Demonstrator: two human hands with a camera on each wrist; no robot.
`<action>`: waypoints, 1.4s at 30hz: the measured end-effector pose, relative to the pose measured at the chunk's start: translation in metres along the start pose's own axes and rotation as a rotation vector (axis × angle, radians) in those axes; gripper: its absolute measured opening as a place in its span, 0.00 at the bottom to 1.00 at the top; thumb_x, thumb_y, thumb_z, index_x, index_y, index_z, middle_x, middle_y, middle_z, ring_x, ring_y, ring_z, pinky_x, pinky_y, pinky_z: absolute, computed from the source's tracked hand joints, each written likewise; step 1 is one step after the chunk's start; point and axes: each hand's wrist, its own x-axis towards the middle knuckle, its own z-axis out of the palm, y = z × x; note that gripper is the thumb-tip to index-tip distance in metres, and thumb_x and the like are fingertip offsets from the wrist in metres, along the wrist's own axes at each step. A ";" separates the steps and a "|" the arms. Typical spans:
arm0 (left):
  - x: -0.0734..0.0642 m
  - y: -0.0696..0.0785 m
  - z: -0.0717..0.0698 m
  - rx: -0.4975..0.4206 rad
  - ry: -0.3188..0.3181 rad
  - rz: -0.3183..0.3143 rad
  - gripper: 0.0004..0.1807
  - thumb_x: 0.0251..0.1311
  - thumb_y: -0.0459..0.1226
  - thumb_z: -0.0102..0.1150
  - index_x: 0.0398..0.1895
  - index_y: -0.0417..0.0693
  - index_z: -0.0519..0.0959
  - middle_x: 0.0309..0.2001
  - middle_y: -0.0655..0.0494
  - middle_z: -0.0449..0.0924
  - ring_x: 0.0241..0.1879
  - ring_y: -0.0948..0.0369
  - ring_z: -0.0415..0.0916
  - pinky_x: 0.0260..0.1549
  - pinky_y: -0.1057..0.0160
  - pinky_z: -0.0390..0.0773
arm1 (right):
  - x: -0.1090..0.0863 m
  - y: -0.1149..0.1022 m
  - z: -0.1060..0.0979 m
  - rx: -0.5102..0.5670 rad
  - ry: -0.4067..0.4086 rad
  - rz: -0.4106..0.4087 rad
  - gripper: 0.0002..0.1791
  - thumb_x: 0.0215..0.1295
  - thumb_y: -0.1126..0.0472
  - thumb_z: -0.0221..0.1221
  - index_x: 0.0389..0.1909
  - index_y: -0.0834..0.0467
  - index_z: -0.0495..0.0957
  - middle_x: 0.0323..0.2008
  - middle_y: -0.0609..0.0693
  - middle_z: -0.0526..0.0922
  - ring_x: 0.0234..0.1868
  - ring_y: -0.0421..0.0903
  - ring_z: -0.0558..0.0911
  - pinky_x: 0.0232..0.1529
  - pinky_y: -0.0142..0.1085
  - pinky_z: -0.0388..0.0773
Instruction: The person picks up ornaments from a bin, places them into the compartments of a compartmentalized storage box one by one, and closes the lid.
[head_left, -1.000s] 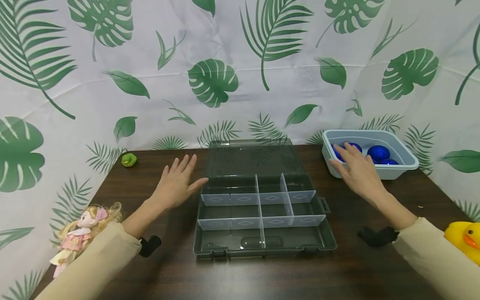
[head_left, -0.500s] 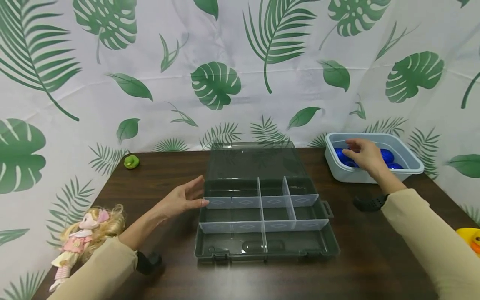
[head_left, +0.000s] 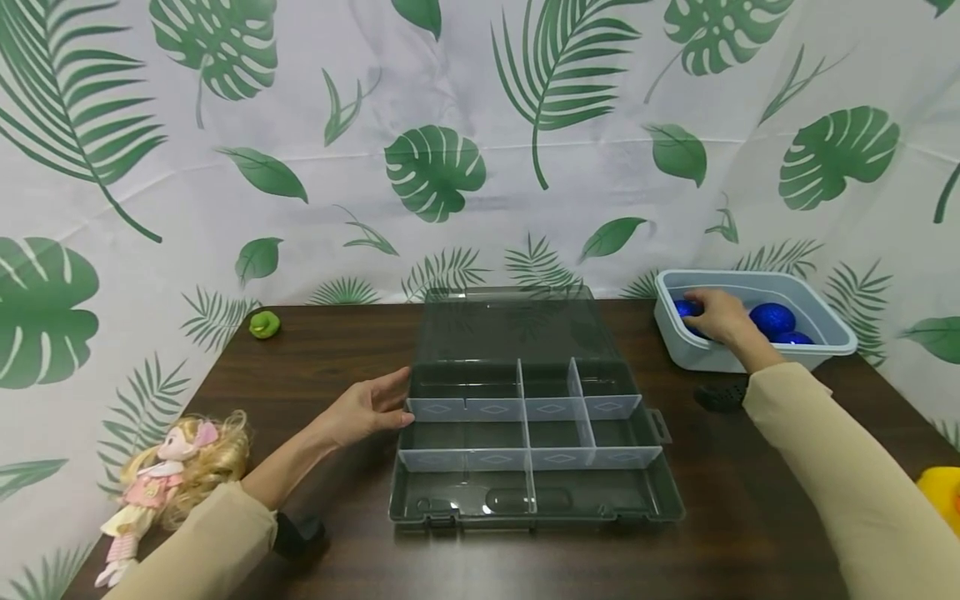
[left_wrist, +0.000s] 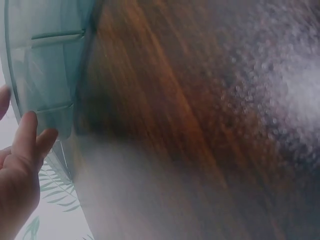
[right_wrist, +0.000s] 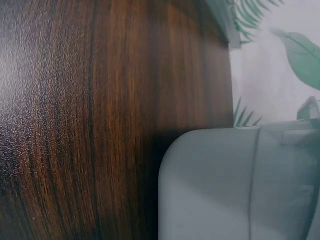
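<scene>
A dark see-through organizer box (head_left: 465, 481) lies in the middle of the head view, its lid (head_left: 510, 325) folded back and pale dividers across its compartments. My left hand (head_left: 360, 414) is at the box's left side, thumb near the rim and fingers loosely extended; the left wrist view shows these fingers beside the box wall (left_wrist: 47, 65). My right hand (head_left: 723, 318) reaches down into a grey-blue plastic tub (head_left: 708, 357), fingers and thumb curled at a shiny blue ball (head_left: 686, 308). The right wrist view shows only the tub's outer wall (right_wrist: 210, 185), so that hand's fingertips are hidden there.
More blue balls (head_left: 772, 320) lie in the tub's right part. A long-haired doll (head_left: 153, 483) lies at the left edge, a small green toy (head_left: 264, 324) at the back left. A yellow rubber duck (head_left: 939, 492) is at the right. A leaf-print cloth (head_left: 465, 83) hangs behind the table.
My right hand has lowered from above the tub to the blue ball at its left, fingers closing in. My left hand has come down and right to the box's left side.
</scene>
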 end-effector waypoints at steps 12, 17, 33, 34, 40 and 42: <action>-0.001 -0.002 0.000 0.004 0.013 -0.009 0.44 0.61 0.34 0.59 0.72 0.33 0.44 0.73 0.37 0.41 0.69 0.40 0.49 0.62 0.45 0.62 | 0.002 0.000 0.003 0.016 0.011 0.050 0.25 0.61 0.64 0.55 0.56 0.75 0.66 0.52 0.77 0.71 0.55 0.75 0.65 0.57 0.63 0.61; -0.002 -0.004 0.001 -0.008 0.012 -0.015 0.44 0.61 0.34 0.60 0.72 0.32 0.44 0.73 0.37 0.40 0.69 0.40 0.48 0.62 0.46 0.62 | 0.003 0.001 0.004 0.031 0.013 0.034 0.24 0.61 0.64 0.56 0.54 0.76 0.67 0.49 0.77 0.72 0.53 0.74 0.67 0.56 0.62 0.62; -0.001 -0.002 0.003 -0.004 0.017 -0.001 0.43 0.61 0.34 0.59 0.72 0.31 0.44 0.73 0.36 0.40 0.69 0.39 0.48 0.62 0.46 0.62 | -0.016 -0.007 -0.016 0.146 0.145 0.084 0.32 0.65 0.53 0.57 0.58 0.75 0.61 0.55 0.78 0.66 0.55 0.74 0.65 0.55 0.63 0.62; -0.001 -0.002 0.003 -0.005 0.015 -0.001 0.43 0.61 0.34 0.59 0.72 0.31 0.44 0.73 0.36 0.40 0.69 0.39 0.48 0.62 0.46 0.62 | -0.018 -0.010 -0.019 0.167 0.163 0.088 0.33 0.66 0.53 0.56 0.59 0.74 0.60 0.56 0.78 0.66 0.56 0.74 0.65 0.55 0.64 0.63; -0.001 -0.002 0.002 0.010 0.014 0.013 0.43 0.61 0.34 0.59 0.71 0.30 0.45 0.72 0.35 0.41 0.69 0.39 0.49 0.61 0.47 0.63 | -0.028 -0.036 -0.032 0.292 0.300 0.045 0.34 0.65 0.52 0.58 0.62 0.70 0.61 0.59 0.75 0.66 0.57 0.71 0.69 0.54 0.62 0.67; -0.001 -0.003 0.002 0.017 0.013 0.023 0.42 0.62 0.34 0.58 0.71 0.29 0.45 0.72 0.34 0.42 0.68 0.38 0.50 0.61 0.47 0.63 | -0.030 -0.052 -0.035 0.307 0.332 0.007 0.33 0.63 0.53 0.60 0.62 0.69 0.62 0.58 0.73 0.68 0.56 0.70 0.71 0.53 0.61 0.69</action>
